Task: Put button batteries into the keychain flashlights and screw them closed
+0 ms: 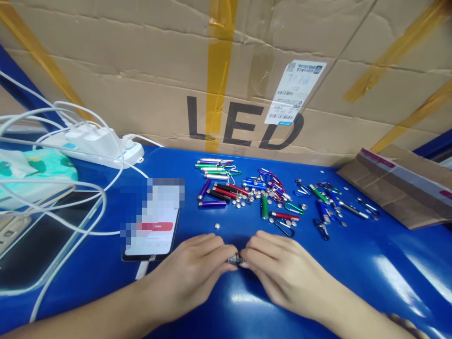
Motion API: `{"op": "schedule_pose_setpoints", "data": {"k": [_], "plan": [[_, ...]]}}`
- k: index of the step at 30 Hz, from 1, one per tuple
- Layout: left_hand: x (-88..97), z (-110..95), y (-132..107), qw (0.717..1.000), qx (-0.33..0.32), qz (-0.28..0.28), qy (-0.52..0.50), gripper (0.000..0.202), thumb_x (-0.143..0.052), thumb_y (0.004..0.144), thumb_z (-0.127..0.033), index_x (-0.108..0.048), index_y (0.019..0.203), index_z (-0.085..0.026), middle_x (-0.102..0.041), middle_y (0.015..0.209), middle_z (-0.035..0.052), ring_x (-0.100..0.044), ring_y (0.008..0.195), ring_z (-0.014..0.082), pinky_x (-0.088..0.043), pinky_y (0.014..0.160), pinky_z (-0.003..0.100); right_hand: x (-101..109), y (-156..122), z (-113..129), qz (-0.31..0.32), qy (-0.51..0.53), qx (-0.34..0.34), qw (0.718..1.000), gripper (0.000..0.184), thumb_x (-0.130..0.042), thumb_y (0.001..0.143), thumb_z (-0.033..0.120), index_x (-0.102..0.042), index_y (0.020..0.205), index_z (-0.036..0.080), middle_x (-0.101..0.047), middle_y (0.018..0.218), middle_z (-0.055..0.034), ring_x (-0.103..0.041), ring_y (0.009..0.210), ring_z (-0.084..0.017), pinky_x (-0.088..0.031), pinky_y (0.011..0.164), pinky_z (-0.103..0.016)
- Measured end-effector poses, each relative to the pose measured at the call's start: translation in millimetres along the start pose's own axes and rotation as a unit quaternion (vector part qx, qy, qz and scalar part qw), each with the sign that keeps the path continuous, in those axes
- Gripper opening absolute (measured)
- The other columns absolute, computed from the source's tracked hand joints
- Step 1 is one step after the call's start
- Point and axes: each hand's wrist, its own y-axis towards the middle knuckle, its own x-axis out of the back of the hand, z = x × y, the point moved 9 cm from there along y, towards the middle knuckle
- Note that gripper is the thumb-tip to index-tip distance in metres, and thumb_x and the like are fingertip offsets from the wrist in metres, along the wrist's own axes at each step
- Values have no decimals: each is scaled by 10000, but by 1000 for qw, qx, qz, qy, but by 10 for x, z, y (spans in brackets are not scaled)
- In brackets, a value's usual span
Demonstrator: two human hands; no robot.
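Note:
Near the front of the blue table (247, 325), my left hand (197, 263) and my right hand (282, 268) meet fingertip to fingertip. Between them is a small dark and silvery metal part (233, 259), pinched from both sides. Most of it is hidden by the fingers. Just beyond my left hand lies a single button cell (217, 226). Farther off are several keychain flashlights, among them a purple tube (212, 204), a green tube (264, 206) and a red tube (284, 216). Loose button cells and carabiner clips, such as a green carabiner (294, 207), are scattered among them.
A phone (155, 235) with a plugged-in cable lies left of my hands. Farther left are a power strip (130, 154), loose white cables, a tissue pack (42, 174) and a dark tablet-like device (38, 254). A large cardboard box (151, 70) walls the back; a paper bag (399, 188) stands right.

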Motion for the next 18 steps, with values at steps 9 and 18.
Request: {"op": "schedule_pose_setpoints", "data": {"k": [9,18], "plan": [[111,-228,-89,984,-102,-43,140,260,-318,926,-86,-547,1050,-96,-654,764,64,-624,741,181,-519,761,319,-181,15,-70,33,205,-73,975,256,-373,860,82,-525,665,152,-514,600,-12,-446,555,-107,-369,526,-206],[117,-124,-61,992,-112,12,64,296,-349,918,-72,-506,1164,-123,-681,844,69,-623,778,167,-496,799,314,-407,-95,-219,92,437,-263,855,317,-416,892,262,-595,666,128,-487,508,23,-427,453,-59,-335,427,-154]]}}
